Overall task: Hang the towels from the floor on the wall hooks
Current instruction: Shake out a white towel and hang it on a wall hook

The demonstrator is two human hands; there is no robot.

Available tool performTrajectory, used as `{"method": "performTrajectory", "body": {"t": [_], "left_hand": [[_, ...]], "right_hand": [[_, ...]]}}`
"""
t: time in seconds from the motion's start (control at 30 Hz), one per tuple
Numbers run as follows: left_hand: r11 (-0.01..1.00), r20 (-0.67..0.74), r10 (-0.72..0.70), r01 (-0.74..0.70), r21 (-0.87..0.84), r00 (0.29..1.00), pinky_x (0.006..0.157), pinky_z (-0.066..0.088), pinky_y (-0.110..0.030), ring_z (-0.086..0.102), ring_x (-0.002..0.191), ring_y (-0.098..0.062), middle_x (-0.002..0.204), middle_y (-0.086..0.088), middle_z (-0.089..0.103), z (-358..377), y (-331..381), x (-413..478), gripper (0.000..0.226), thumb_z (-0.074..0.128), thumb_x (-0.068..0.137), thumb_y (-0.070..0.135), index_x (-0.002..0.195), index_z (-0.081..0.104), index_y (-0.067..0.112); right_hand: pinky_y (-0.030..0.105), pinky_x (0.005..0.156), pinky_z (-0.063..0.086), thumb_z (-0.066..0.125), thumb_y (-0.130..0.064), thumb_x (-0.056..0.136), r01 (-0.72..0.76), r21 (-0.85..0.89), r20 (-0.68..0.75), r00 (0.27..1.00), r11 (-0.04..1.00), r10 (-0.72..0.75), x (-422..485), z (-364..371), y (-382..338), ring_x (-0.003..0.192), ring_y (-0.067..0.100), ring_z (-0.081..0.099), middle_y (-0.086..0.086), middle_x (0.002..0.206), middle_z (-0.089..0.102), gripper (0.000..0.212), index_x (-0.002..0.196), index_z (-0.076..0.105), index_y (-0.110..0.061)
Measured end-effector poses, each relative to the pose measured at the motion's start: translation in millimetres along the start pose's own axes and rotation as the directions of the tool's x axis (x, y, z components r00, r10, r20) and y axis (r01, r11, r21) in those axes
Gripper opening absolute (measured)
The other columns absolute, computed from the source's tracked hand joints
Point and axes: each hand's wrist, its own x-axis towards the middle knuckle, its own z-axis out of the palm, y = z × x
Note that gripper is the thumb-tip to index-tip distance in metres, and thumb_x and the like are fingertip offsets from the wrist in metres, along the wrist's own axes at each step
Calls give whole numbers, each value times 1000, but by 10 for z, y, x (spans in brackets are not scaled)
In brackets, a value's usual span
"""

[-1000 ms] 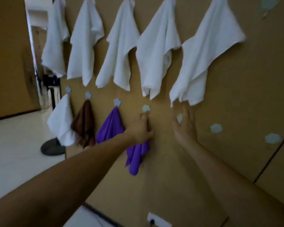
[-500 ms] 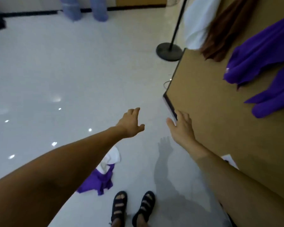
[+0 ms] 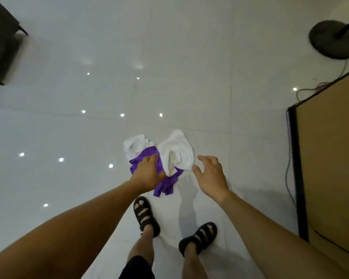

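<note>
A small heap of towels lies on the glossy white floor in front of my feet. A purple towel (image 3: 166, 185) sits in the middle, with one white towel (image 3: 176, 151) draped over its right side and another white towel (image 3: 133, 147) at its upper left. My left hand (image 3: 147, 175) is over the purple towel with its fingers straight, its thumb beside the right white towel. My right hand (image 3: 211, 177) hovers just right of the heap, fingers spread and loosely bent, holding nothing. No wall hooks are in view.
The brown wall panel (image 3: 330, 168) with a black edge stands at the right, thin cables (image 3: 289, 158) trailing along its base. A round black stand base (image 3: 333, 39) is at the top right, a dark box (image 3: 0, 41) at the top left. My sandalled feet (image 3: 146, 215) are below the heap.
My view has swung from the towels on the wall hooks down to the floor. Both hands left the wall and dropped to the towel heap, the left one reaching the purple towel.
</note>
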Motion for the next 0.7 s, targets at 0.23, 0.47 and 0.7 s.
{"method": "performTrajectory", "body": {"t": [0.23,0.47,0.7], "left_hand": [[998,66,-52,50,27,996,106,37,-42,39,132,-34,150,-14,33,182,-926,690,71,55,92,38,150,20,15],[999,95,-39,38,17,995,105,38,-42,38,133,-31,150,-11,34,980,-1628,1858,67,54,92,37,149,24,18],[997,67,-59,62,-47,996,105,38,-40,40,132,-28,148,-9,37,1992,-2125,2756,63,54,94,36,148,27,17]], "right_hand": [[25,85,39,50,-39,96,-52,-43,120,991,998,56,506,1099,-163,113,21,52,4,132,49,42,135,50,-21],[27,85,41,53,-33,95,-172,-45,267,947,984,177,1569,2484,465,113,21,54,4,132,50,47,139,44,-20],[45,98,46,53,-27,92,-323,15,247,918,946,309,2541,3737,1338,119,33,53,15,136,50,57,144,35,-10]]}}
